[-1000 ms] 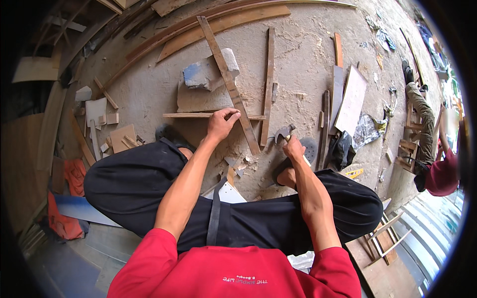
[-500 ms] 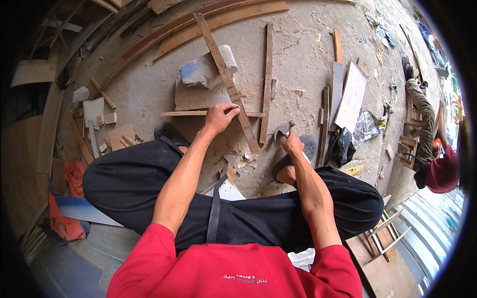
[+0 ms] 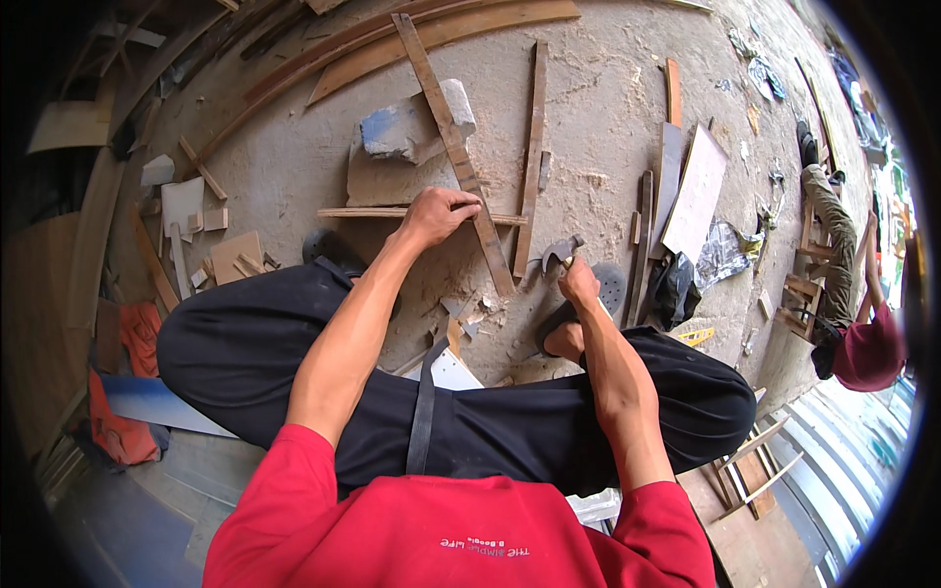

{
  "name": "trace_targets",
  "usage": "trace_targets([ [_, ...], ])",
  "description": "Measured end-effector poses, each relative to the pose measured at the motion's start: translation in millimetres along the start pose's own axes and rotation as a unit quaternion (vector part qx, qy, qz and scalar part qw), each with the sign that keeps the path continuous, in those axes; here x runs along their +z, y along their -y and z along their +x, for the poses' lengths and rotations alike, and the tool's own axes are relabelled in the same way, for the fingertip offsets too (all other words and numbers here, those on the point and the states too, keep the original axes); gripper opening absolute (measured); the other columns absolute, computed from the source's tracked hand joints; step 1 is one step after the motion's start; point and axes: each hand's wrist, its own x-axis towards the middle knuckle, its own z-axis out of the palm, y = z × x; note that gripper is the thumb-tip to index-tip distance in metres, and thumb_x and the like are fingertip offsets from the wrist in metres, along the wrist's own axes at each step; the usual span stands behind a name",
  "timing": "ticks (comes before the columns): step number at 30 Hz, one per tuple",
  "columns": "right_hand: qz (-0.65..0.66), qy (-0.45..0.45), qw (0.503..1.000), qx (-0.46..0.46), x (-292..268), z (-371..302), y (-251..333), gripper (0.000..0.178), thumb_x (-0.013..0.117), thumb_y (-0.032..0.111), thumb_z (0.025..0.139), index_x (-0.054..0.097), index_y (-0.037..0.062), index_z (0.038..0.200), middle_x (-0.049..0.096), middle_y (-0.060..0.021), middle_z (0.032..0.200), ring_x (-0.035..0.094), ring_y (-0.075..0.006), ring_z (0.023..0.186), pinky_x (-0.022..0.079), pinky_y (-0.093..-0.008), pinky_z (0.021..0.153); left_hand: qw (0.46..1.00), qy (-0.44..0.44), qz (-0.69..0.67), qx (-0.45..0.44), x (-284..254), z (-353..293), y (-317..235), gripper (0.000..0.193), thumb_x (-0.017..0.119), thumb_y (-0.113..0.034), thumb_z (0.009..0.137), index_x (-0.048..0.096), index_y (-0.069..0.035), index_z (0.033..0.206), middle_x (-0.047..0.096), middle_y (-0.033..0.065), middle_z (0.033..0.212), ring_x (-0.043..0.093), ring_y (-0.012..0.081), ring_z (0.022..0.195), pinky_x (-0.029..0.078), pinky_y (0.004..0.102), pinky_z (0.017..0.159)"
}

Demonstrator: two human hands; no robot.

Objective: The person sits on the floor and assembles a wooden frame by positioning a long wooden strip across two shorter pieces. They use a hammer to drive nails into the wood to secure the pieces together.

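Observation:
A long narrow wooden strip (image 3: 441, 118) slants across a rough concrete block (image 3: 392, 135) with blue paint on one side. My left hand (image 3: 436, 218) is over the strip's nearer half, thumb and fingertips pinched together at its surface. Whatever is between those fingertips is too small to make out. My right hand (image 3: 579, 282) is wrapped round the handle of a claw hammer (image 3: 561, 253), held beside the strip's near end and apart from it. Under my left hand, a thin board (image 3: 368, 212) runs crosswise beneath the strip.
Another wooden strip (image 3: 533, 147) lies just right of the slanted one. Further right are a pale board (image 3: 694, 191) and a black bag (image 3: 674, 292). Wood scraps (image 3: 235, 257) lie at the left. A co-worker in a dark red top (image 3: 868, 351) is at the far right.
My left hand has shifted slightly along the wooden strip, away from me, still pinched. The hammer stays in my right hand at nearly the same place. The whole view has moved slightly.

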Motion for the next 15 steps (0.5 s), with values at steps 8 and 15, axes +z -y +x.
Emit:
trace_targets([
  [8,0.007,0.016,1.0,0.02,-6,-15,17,0.038,0.049,0.021,0.088,0.05,0.0014,0.12,0.062,-0.0295,0.117,0.06,-0.0461,0.11,0.047,-0.0543,0.093,0.997,0.057,0.04,0.032,-6,11,3,0.023,0.072,-0.023,0.087,0.075,-0.007,0.103,0.075,0.0112,0.093,0.073,0.0176,0.083,0.054,0.0299,0.073],
  [15,0.023,0.025,0.999,0.013,-10,-20,17,0.04,0.049,0.022,0.088,0.049,0.0012,0.121,0.061,-0.0304,0.12,0.058,-0.0468,0.114,0.046,-0.0541,0.095,0.992,0.075,0.069,0.078,-9,22,12,0.025,0.073,-0.026,0.087,0.074,-0.008,0.104,0.073,0.0131,0.101,0.073,0.0235,0.09,0.055,0.0332,0.078],
])
